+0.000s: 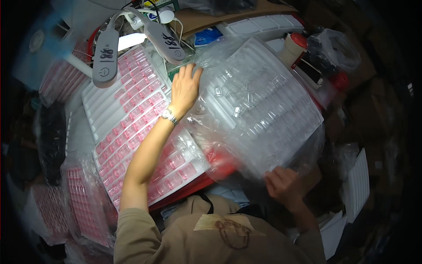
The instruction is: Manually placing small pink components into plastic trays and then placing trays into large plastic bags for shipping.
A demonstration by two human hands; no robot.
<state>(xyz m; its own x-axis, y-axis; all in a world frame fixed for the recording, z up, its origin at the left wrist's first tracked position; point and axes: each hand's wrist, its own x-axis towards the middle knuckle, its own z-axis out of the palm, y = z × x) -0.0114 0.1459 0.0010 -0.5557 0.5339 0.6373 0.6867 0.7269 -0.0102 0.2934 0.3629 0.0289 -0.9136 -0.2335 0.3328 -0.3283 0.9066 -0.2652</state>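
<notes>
Left hand [184, 88] fingers spread flat, right hand [281, 184] clamped on the bagged clear tray [263, 105] — one-corner grip risks tilting it onto the pink-filled tray [132, 110].

Brightness: centre well lit, rim falling to near black.
Source: a lit lamp panel [131, 41] glows white at the top.
Glare: pale sheen on the clear plastic bag [263, 105].
Distortion: fisheye bends straight tray edges.
Blur: the corners are soft, dark clutter unreadable.
</notes>
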